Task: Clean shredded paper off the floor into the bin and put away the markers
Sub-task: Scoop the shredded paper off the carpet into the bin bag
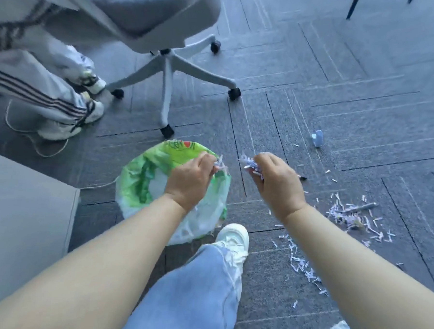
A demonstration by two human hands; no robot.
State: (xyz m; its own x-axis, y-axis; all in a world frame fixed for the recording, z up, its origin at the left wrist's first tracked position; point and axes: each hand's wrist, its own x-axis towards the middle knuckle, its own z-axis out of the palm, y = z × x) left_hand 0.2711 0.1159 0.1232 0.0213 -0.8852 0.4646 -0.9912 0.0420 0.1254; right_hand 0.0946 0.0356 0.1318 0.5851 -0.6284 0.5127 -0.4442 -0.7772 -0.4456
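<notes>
With my left hand (189, 178) pinching shreds (219, 166) over the bin (140, 175) at frame centre and my right hand (278, 180) clenched on a wad (252, 166) just right of its rim, I judge both should sit over the opening before releasing.

Cool, even bluish light casts faint soft shadows; edges bend wide-angle and the office chair (155, 17) is motion-blurred

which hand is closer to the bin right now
Left. The left hand is over the bin's open top, pinching shredded paper; the right hand grips shredded paper too, off the bin's right side above the carpet.
</notes>
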